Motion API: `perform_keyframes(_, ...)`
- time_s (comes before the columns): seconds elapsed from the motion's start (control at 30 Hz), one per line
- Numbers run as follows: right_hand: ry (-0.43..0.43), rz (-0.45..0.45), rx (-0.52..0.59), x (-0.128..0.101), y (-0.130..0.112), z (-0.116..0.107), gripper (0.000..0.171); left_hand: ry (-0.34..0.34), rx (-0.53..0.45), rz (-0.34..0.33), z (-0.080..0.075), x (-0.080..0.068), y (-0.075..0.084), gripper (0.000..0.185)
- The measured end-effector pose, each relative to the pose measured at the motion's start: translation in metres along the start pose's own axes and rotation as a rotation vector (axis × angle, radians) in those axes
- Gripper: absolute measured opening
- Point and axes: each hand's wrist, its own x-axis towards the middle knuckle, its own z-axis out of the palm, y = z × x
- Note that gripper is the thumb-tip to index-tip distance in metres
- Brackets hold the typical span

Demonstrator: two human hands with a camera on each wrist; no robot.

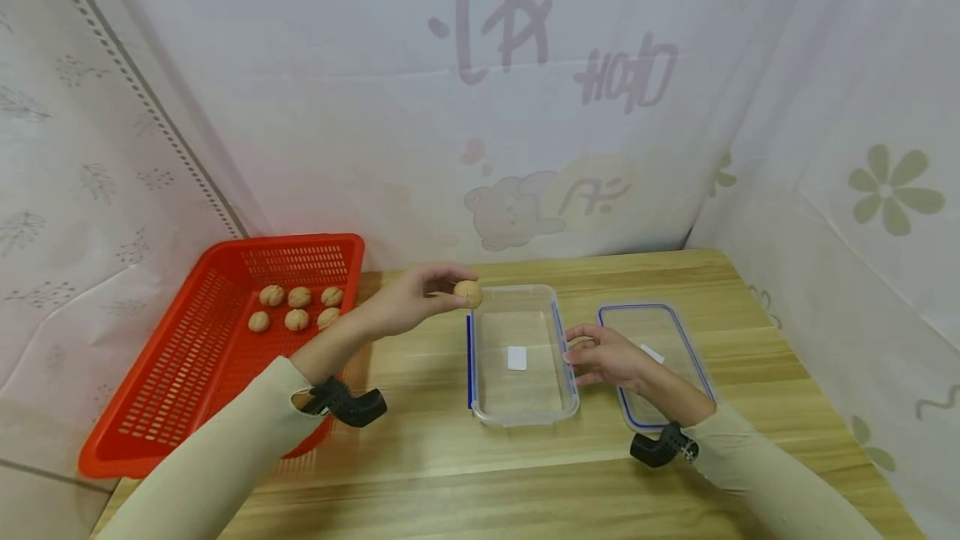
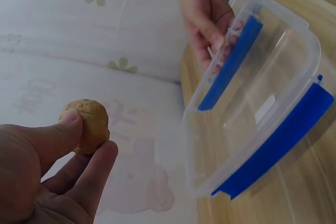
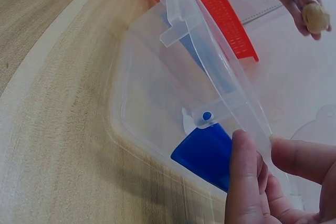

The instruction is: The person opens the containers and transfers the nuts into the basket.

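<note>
My left hand (image 1: 408,300) pinches a walnut (image 1: 468,294) between thumb and fingers, above the far left corner of a clear plastic food container (image 1: 525,418). In the left wrist view the walnut (image 2: 88,124) shows at the fingertips, well apart from the container. My right hand (image 1: 609,357) holds the container's right side, thumb at the rim and fingers outside by the blue latch (image 3: 205,153). A small white label shows on the container's floor, with no walnuts inside.
A red plastic basket (image 1: 176,348) stands at the left with several walnuts (image 1: 297,320) in its far part. The clear lid (image 1: 652,323) with a blue seal lies on the wooden table (image 1: 480,490), right of the container and partly under my right wrist. Printed curtains (image 1: 375,107) hang behind and at both sides.
</note>
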Motion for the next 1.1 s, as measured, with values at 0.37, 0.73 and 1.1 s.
perform_keyframes(0.37, 0.002, 0.004, 0.009, 0.000, 0.000, 0.001, 0.044, 0.090, 0.037, -0.045, -0.038, -0.033, -0.011, 0.039)
perform_keyframes(0.73, 0.006, 0.004, 0.002, 0.000, -0.001, 0.000, 0.042, 0.124, 0.005, -0.098, -0.076, -0.076, -0.031, 0.041)
perform_keyframes(1.1, 0.002, 0.000, 0.001, -0.001, -0.001, 0.001, 0.044, 0.104, 0.048, -0.144, -0.113, -0.112, -0.066, 0.036)
